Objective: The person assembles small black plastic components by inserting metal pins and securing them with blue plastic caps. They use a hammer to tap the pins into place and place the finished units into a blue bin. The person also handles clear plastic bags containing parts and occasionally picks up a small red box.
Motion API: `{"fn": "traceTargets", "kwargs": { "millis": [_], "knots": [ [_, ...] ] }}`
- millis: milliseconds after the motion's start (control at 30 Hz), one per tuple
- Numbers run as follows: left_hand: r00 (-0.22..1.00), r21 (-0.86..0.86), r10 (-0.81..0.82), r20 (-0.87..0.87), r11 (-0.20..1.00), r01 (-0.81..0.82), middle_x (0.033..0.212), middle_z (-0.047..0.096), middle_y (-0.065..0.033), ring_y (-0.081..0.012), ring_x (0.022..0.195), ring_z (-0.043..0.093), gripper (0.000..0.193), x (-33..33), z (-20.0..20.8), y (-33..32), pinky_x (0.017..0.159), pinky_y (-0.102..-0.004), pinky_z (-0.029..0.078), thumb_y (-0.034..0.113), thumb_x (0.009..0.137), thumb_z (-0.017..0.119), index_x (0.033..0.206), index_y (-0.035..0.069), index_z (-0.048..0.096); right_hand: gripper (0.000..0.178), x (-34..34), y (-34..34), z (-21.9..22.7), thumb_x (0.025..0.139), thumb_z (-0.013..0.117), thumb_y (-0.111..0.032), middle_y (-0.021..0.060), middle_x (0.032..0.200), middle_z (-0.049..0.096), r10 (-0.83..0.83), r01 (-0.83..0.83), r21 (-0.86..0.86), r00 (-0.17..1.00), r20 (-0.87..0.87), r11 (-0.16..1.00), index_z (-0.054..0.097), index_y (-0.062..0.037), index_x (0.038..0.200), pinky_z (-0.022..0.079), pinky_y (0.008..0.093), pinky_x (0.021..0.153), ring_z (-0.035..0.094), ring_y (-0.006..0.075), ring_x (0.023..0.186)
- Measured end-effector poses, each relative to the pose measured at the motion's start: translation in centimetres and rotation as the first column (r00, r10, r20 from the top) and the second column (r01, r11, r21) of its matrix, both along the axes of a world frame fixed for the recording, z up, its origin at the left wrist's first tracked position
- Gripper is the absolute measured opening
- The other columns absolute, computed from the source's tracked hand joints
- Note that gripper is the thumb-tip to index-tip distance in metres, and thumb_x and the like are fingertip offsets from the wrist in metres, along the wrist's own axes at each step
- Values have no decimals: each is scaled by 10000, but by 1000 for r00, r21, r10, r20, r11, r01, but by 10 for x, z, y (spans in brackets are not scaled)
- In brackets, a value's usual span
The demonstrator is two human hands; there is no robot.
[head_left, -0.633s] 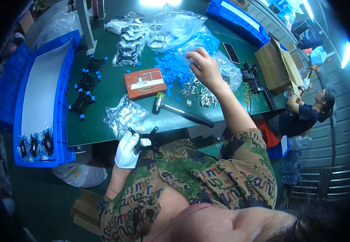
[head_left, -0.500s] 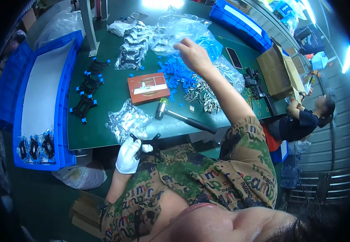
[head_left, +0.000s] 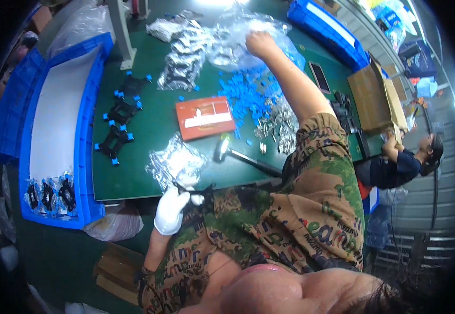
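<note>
My left hand (head_left: 171, 210), in a white glove, grips a black frame-like bracket (head_left: 204, 190) at the table's near edge; part of it blends into dark surroundings. Beyond it lies a crumpled silvery plastic packet (head_left: 175, 162). My bare right hand (head_left: 261, 45) reaches far across the table to a clear plastic bag (head_left: 238, 49). Its fingers are curled closed, and I cannot make out what is in them. Below that arm lie a heap of small blue caps (head_left: 244, 97) and a pile of small metal cylinders (head_left: 284, 125).
A red-brown box (head_left: 205, 131) and a hammer (head_left: 243, 157) lie mid-table. Black brackets with blue ends (head_left: 114, 142) stand left, beside a blue crate (head_left: 87, 199). Wrapped brackets (head_left: 181, 68), a phone (head_left: 319, 77) and a cardboard box (head_left: 371, 99) are farther off. A person (head_left: 403, 162) works at right.
My right hand has moved farther away, over the plastic bag. My left hand still holds the bracket near the table edge. The whole view has shifted slightly.
</note>
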State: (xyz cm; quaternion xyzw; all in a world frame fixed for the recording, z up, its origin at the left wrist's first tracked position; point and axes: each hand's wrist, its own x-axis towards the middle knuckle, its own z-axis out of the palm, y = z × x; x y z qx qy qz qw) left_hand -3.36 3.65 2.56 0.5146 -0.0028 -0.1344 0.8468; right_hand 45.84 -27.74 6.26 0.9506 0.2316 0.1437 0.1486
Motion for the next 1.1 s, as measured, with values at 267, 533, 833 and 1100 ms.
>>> {"fn": "traceTargets", "kwargs": {
  "millis": [267, 533, 833, 1100],
  "knots": [
    [989, 402, -140, -54, 903, 150, 936, 667, -105, -206, 942, 695, 491, 19, 13, -31, 920, -308, 514, 44, 1016, 508, 1472, -107, 407, 165, -252, -28, 27, 911, 659, -150, 65, 965, 661, 407, -383, 412, 913, 31, 827, 702, -124, 1068, 486, 448, 835, 666, 267, 932],
    [966, 429, -249, -73, 866, 256, 907, 686, -75, -155, 910, 681, 427, 34, -15, -60, 895, -287, 511, 99, 1034, 513, 1414, -94, 490, 187, -334, -46, -28, 960, 626, -223, 41, 952, 652, 406, -233, 499, 873, -271, 835, 714, -121, 1090, 447, 396, 831, 652, 237, 923],
    [975, 442, -197, -103, 869, 222, 926, 685, -92, -165, 921, 679, 426, 22, -13, -60, 892, -294, 517, 105, 1036, 510, 1407, -102, 487, 265, -326, -35, -42, 960, 595, -206, 61, 1046, 633, 422, -306, 438, 885, -197, 845, 688, -141, 1199, 455, 412, 845, 654, 249, 1020],
    [967, 379, -213, -140, 891, 251, 960, 680, -103, -176, 929, 676, 429, 28, -27, -46, 887, -298, 524, 103, 1041, 489, 1412, -110, 472, 217, -336, -38, -59, 947, 621, -190, 51, 990, 599, 365, -253, 423, 907, -208, 870, 702, -151, 1144, 445, 392, 853, 614, 247, 1013]
  ]
}}
